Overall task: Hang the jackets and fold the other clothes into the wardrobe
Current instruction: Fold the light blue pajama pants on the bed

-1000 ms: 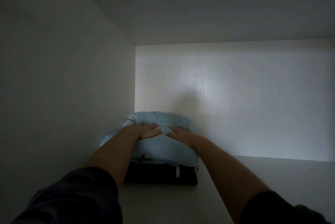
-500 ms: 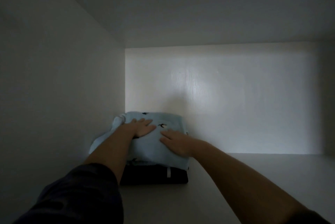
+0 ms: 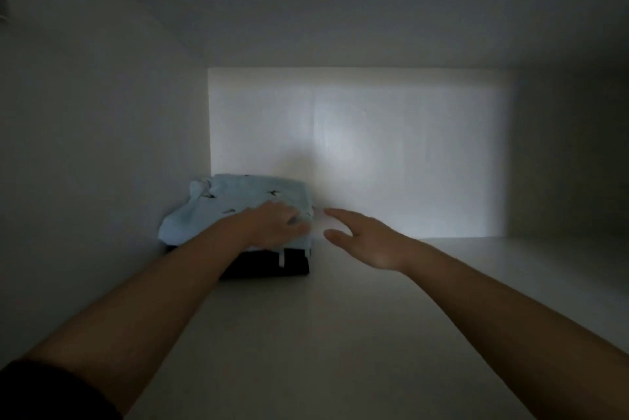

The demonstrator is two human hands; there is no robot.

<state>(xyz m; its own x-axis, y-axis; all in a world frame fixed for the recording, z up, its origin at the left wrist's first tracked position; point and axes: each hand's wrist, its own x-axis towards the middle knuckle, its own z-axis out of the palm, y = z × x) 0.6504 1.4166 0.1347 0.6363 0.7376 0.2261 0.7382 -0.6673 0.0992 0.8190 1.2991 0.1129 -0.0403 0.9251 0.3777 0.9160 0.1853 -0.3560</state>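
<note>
Right hand (image 3: pixel 369 242) has come off the light blue garment (image 3: pixel 238 207) and hovers just beside it, fingers spread and holding nothing. Left hand (image 3: pixel 275 225) lies flat on top, fingers relaxed. That garment sits on a folded dark garment (image 3: pixel 272 266), lower left of centre on the wardrobe shelf (image 3: pixel 340 334).

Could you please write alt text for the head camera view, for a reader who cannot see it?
A person's left hand rests flat on a folded light blue garment stacked on a folded black garment in the back left corner of a dim white wardrobe shelf. The right hand hovers open just right of the stack.
</note>
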